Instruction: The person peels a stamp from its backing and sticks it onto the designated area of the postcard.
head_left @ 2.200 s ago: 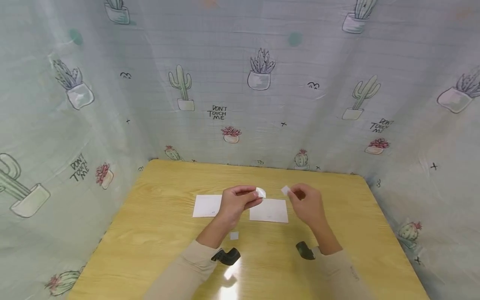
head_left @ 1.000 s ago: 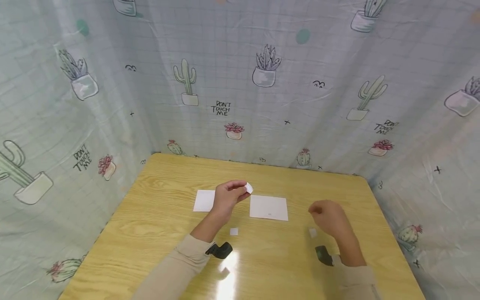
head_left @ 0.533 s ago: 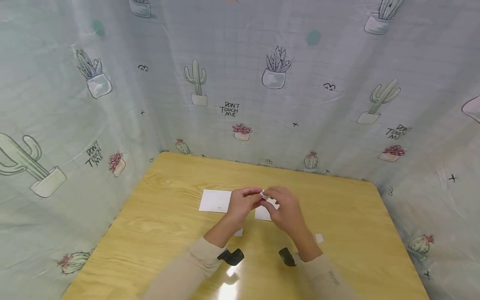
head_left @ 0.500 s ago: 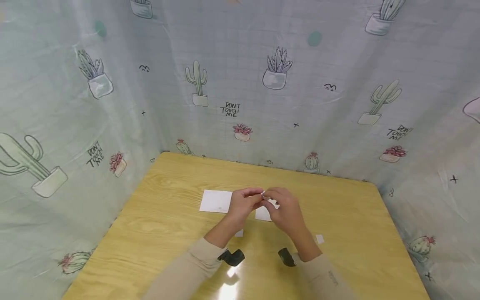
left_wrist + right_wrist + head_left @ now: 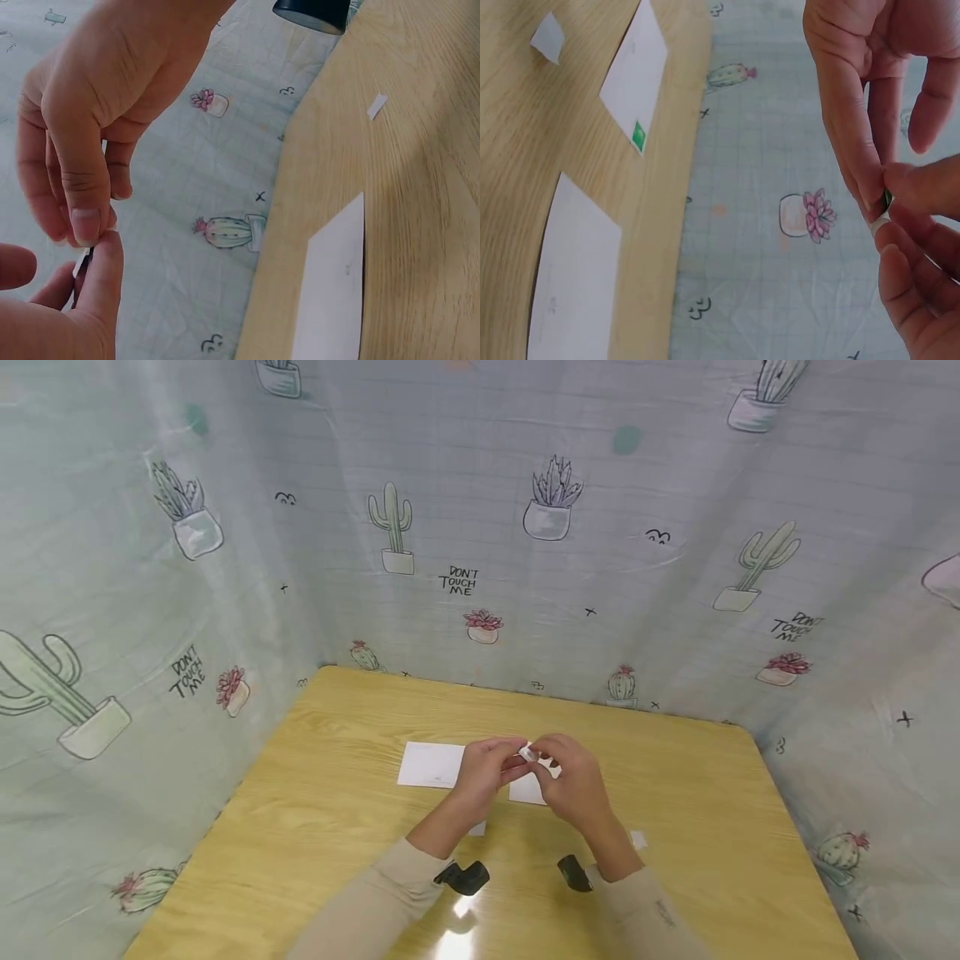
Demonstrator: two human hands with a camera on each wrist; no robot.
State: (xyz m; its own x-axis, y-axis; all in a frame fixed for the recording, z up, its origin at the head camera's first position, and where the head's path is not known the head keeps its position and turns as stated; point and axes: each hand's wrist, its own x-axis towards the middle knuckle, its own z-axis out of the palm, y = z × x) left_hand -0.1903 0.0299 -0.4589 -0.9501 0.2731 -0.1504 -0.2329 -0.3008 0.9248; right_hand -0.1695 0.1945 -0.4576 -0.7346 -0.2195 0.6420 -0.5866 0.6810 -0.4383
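Note:
Both hands meet over the middle of the table, fingertips together. A small green-faced sticker (image 5: 886,201) with a white back is between them, largely covered by fingers. My left hand (image 5: 480,768) pinches it from the left; my right hand (image 5: 573,785) pinches its other side with thumb and forefinger. Beneath the hands lies a white card (image 5: 527,788), partly hidden. Another white card (image 5: 427,765) lies to its left, partly behind the left hand. In the right wrist view, one white card has a green sticker (image 5: 638,136) on a corner.
A small white paper square (image 5: 477,828) lies near the left forearm, partly covered. Another paper piece (image 5: 638,839) rests beside the right forearm. Cactus-print curtain (image 5: 547,568) surrounds the back and sides of the wooden table (image 5: 322,827).
My right hand let go of a small white paper piece on the table at right, then came back to the left hand and took hold of the sticker there.

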